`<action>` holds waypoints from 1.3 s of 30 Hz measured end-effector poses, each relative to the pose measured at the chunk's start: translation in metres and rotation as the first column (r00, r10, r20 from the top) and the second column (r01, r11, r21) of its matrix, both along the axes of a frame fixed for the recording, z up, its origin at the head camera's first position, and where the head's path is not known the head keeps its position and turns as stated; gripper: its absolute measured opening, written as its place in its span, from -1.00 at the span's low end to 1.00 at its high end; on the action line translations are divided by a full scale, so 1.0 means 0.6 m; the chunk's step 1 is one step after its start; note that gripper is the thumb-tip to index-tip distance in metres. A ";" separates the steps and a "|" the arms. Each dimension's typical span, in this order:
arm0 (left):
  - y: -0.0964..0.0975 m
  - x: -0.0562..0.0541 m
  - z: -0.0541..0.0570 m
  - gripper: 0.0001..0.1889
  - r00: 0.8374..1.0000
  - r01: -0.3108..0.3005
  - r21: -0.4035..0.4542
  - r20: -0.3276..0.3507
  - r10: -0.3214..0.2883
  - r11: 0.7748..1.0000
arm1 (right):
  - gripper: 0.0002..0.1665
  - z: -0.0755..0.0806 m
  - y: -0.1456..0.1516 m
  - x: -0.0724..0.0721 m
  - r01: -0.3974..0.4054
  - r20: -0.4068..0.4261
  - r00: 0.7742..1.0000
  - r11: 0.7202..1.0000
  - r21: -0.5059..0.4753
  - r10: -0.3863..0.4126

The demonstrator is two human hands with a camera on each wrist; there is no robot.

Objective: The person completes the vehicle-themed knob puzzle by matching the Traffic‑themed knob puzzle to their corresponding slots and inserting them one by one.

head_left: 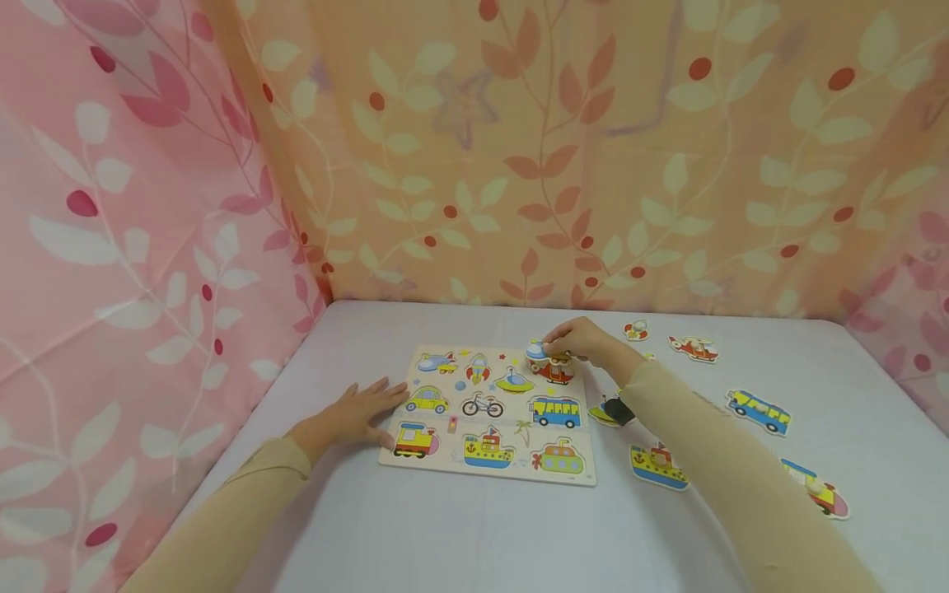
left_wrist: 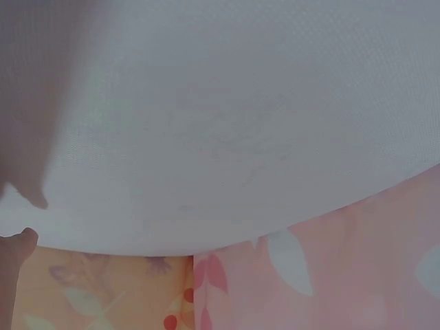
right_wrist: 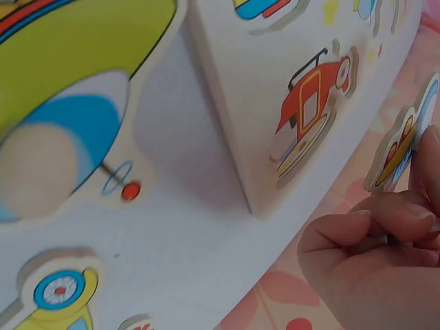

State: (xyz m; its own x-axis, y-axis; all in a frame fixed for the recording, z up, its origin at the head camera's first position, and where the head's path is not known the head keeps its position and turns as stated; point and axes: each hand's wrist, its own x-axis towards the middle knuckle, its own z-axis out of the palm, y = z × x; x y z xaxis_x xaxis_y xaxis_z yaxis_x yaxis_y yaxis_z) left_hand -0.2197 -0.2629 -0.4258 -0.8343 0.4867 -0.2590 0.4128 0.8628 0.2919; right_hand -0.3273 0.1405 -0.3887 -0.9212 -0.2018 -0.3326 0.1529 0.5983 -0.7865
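My left hand (head_left: 356, 416) lies with fingers spread at the left edge of a wooden peg puzzle board (head_left: 451, 453), fingertips touching it. In the left wrist view, only part of that hand shows at the left side. My right hand (head_left: 582, 339) pinches a blue and yellow airplane puzzle piece (head_left: 535, 352) over the board's far right corner. The piece overlaps the red helicopter picture (head_left: 554, 375) there. In the right wrist view, the held piece (right_wrist: 402, 148) is tilted on edge between thumb and fingers, apart from the board.
Loose pieces lie to the right: a rocket (head_left: 636, 330), helicopter (head_left: 692, 347), bus (head_left: 759, 412), ship (head_left: 658, 466), train (head_left: 819, 494) and flying saucer (head_left: 608, 413), partly behind the right wrist. Floral curtains (head_left: 549, 148) hang behind and beside the white table (head_left: 445, 543).
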 end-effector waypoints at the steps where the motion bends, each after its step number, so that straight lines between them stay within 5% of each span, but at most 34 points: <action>1: 0.000 -0.001 0.000 0.00 1.000 0.004 -0.001 -0.005 -0.004 1.000 | -0.65 -0.001 -0.005 -0.001 -0.002 -0.004 1.000 1.000 -0.002 0.002; 26: 0.000 -0.008 -0.008 -0.03 0.998 -0.030 0.036 0.050 0.029 0.999 | -0.71 -0.017 -0.123 -0.001 -0.057 -0.001 0.998 0.997 -0.059 0.057; 39: -0.003 -0.010 -0.010 -0.01 0.996 -0.048 0.045 0.079 0.044 0.998 | -0.81 -0.037 -0.179 -0.001 0.001 0.066 0.998 0.964 -0.265 0.017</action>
